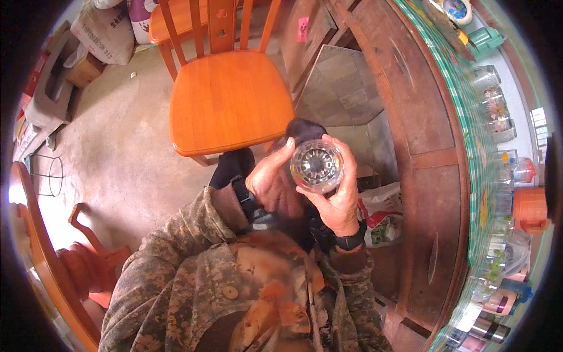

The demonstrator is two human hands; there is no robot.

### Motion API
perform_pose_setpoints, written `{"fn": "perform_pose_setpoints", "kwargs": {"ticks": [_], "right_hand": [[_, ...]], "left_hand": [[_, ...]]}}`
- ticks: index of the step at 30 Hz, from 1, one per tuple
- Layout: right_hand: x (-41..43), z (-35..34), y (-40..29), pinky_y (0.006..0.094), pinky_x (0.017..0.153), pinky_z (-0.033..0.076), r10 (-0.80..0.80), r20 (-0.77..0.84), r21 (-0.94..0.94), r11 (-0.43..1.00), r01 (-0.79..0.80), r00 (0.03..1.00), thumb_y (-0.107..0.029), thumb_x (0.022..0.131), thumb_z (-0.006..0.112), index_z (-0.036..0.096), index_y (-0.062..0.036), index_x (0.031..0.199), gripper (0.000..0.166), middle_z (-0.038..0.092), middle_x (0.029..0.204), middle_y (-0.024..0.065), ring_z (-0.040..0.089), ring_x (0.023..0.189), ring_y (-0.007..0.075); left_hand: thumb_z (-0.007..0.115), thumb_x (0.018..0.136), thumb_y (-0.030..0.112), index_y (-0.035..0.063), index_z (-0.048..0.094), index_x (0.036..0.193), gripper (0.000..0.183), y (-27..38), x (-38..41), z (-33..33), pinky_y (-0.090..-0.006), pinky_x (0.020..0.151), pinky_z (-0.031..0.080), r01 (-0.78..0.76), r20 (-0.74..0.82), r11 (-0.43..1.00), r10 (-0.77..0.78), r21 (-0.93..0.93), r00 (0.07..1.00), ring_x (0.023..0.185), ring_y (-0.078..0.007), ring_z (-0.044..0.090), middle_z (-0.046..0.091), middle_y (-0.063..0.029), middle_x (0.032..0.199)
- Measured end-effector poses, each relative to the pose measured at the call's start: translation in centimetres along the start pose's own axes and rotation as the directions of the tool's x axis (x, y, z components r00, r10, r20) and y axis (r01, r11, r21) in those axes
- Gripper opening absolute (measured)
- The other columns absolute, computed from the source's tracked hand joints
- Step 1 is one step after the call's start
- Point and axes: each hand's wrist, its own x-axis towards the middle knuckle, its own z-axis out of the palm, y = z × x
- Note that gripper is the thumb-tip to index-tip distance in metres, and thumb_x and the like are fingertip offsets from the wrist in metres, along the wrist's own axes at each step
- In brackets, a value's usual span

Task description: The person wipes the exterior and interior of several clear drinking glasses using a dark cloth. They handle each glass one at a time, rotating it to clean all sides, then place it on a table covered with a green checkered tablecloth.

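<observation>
A clear drinking glass with a patterned base and small coloured marks (316,166) is between my two hands, in front of my body. My right hand (336,200) curves around its right and lower side, thumb and fingers on the glass. On its other side is my left hand (273,180), the thumb pointing up at the glass rim; its fingers run behind and below the glass, partly hidden. Each wrist wears a dark strap. Camouflage sleeves cover both arms.
An orange wooden chair (231,99) stands ahead. To the right is a wooden cabinet (433,193) topped with a green checked cloth (477,193), bearing several glasses (499,110) and cups. Plastic bags (382,220) lie under it. A round wooden table (53,273) is at lower left.
</observation>
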Motion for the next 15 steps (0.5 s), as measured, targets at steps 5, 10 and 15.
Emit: {"fn": "perform_pose_setpoints", "kwargs": {"ticks": [5,10,15], "right_hand": [[0.5,-0.4,0.4,0.0368,0.095,0.039,0.092,-0.254,-0.016,0.995,-0.1,0.963,-0.004,0.065,0.077,0.036,-0.0018,0.133,0.079,0.047,0.12,0.0155,0.05,0.11,0.0284],[0.3,-1.4,0.0,0.0386,0.089,0.041,0.104,-0.267,-0.177,0.972,-0.154,0.958,-0.007,0.065,0.077,0.037,-0.0027,0.134,0.08,0.049,0.111,0.0148,0.051,0.103,0.0286],[0.3,0.4,-0.6,0.0411,0.085,0.039,0.136,-0.209,-0.392,0.896,-0.21,0.968,-0.013,0.069,0.074,0.034,-0.0008,0.135,0.079,0.049,0.108,0.0165,0.048,0.097,0.0312]], "left_hand": [[0.038,0.095,0.046,0.003,0.051,0.121,0.052,-0.7,0.4,1.3,-0.0408,0.091,0.046,0.003,-0.255,0.999,0.007,0.038,0.967,0.102,-0.0264,0.058,0.059,-0.0147,0.116],[0.041,0.095,0.04,0.0023,0.055,0.114,0.045,1.0,0.6,0.2,-0.0371,0.064,0.054,-0.163,-0.328,0.951,0.247,0.262,0.912,0.075,-0.026,0.065,0.066,-0.0146,0.094],[0.043,0.095,0.037,0.0037,0.049,0.12,0.042,-0.6,0.6,2.3,-0.0364,0.078,0.05,-0.215,-0.075,0.93,0.247,0.299,0.966,0.089,-0.0236,0.062,0.063,-0.0119,0.099]]}}
